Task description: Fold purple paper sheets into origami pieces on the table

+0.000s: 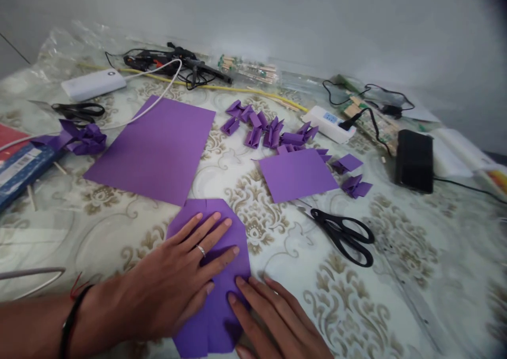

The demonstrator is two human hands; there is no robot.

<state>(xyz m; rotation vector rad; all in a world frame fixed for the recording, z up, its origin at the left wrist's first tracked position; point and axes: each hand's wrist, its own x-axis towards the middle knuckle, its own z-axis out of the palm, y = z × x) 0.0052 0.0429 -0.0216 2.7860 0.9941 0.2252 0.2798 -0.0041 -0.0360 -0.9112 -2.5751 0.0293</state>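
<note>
A folded sheet of purple paper (225,317) lies in front of me, its far corners turned in and a crease running along its length. My left hand (178,280) rests flat across it with fingers spread. At its right edge, the fingertips of my right hand (277,317) touch the paper, fingers stretched out and holding nothing. Just beyond the folded sheet lies a large flat purple sheet (158,145). A smaller purple sheet (299,174) is to the right, with black-handled scissors (344,235) near its lower edge.
Several small folded purple pieces (273,132) sit behind the smaller sheet. A white power strip (328,124), a black box (414,161) and a clear ruler (412,295) are on the right. At the left are a white power bank (94,84), more scissors (79,111) and a blue packet (26,169).
</note>
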